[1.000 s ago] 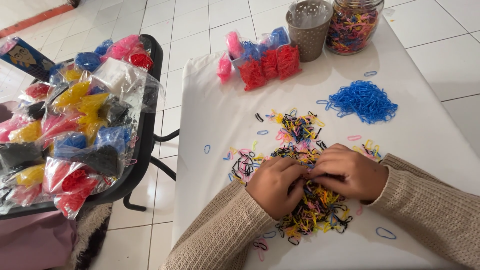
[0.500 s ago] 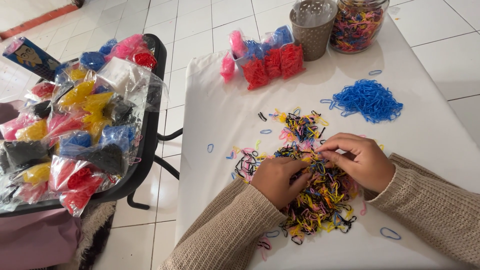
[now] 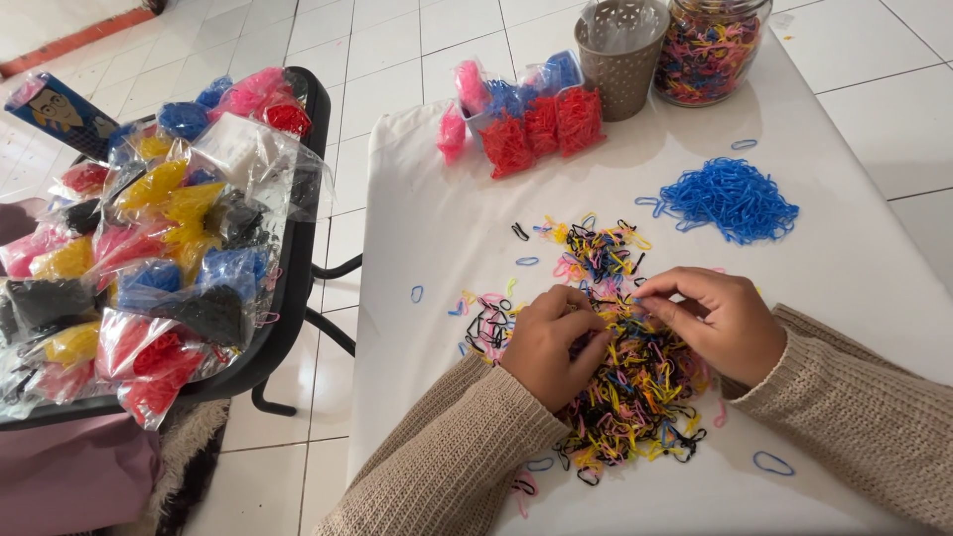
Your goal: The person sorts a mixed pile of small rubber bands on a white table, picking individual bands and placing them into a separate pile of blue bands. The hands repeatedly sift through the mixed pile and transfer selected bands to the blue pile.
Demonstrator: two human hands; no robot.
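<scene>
Both hands lie palm-down on the mixed pile (image 3: 635,387) of small elastic bands, knit beige sleeves running back to the near edge of the surface (image 3: 427,228). The left hand (image 3: 552,342) is curled narrow, knuckles up, fingertips tucked into the bands; whether it grips any cannot be told. The right hand (image 3: 717,323) is bent at the wrist, its fingers drawn together and pinching toward the left, tips meeting at a few bands just beyond the left hand's knuckles. Against half a second ago the hands sit a little lower on the pile and the right fingertips have closed in nearer the left hand; the pile and the things around it lie as they did. The bands are thin rubbery loops, black, yellow, pink and blue, tangled under and beyond both hands, with strays scattered to the left and near the right sleeve. Beyond the right hand, well apart, lies a blue heap (image 3: 730,199) of the same loops. Farther off beyond both hands stand clear bags (image 3: 521,124) of red, pink and blue bands, a perforated grey cup (image 3: 620,50) and a glass jar (image 3: 710,45) full of mixed bands. Far to the left of the left hand, a black chair (image 3: 298,248) carries crinkled plastic packets (image 3: 149,258) of sorted colours.
</scene>
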